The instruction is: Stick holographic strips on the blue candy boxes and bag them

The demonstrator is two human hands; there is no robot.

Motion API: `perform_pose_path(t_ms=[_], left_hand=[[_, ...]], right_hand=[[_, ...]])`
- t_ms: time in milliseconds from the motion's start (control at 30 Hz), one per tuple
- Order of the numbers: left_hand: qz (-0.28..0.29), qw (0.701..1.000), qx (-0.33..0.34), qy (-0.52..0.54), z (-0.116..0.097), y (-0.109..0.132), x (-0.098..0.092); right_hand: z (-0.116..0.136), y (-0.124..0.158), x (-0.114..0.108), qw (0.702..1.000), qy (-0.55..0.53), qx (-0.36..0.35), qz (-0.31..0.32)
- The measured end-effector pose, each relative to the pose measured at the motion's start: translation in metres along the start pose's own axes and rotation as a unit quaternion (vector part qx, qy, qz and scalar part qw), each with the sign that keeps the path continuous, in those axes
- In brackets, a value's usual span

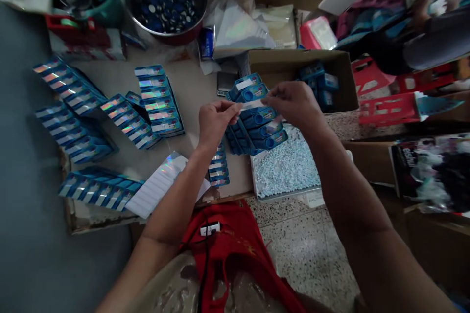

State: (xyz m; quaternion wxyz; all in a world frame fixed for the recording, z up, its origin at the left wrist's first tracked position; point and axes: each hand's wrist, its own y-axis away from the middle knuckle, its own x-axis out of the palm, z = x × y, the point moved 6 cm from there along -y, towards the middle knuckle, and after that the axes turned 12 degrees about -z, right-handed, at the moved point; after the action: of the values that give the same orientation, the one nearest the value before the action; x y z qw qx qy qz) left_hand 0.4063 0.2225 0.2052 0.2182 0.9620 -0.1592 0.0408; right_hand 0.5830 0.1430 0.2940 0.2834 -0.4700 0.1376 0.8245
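Between my two hands stretches a small whitish label strip (252,104). My left hand (216,120) pinches its left end, and my right hand (295,102) pinches the right end. Just below and behind the strip stands a group of small blue boxes (260,118) with round blue spots on their ends. One box at the back of this group has a pale strip across its end. A sheet of shiny labels (156,187) lies on the table, partly under my left forearm.
Rows of blue boxes with shiny strips (161,100) cover the table's left side. A tray of pale blue beads (286,171) sits near the right edge. Behind are a cardboard box (293,66) holding blue boxes and a metal bowl (167,34). Another person's arm (436,34) shows upper right.
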Motion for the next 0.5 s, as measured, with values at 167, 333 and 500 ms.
perform_pose_path(t_ms=[167, 333, 500], left_hand=[[-0.036, 0.999, 0.002, -0.004, 0.0, -0.022, 0.005], [-0.055, 0.998, -0.01, -0.003, 0.006, -0.024, 0.004], [-0.059, 0.996, -0.062, 0.03, 0.016, -0.028, 0.007]], right_hand=[[-0.008, -0.039, 0.018, 0.999, 0.041, -0.003, 0.009], [-0.011, -0.046, 0.029, 0.997, 0.066, 0.011, 0.035], [-0.017, -0.051, 0.036, 0.998, 0.055, 0.003, 0.03]])
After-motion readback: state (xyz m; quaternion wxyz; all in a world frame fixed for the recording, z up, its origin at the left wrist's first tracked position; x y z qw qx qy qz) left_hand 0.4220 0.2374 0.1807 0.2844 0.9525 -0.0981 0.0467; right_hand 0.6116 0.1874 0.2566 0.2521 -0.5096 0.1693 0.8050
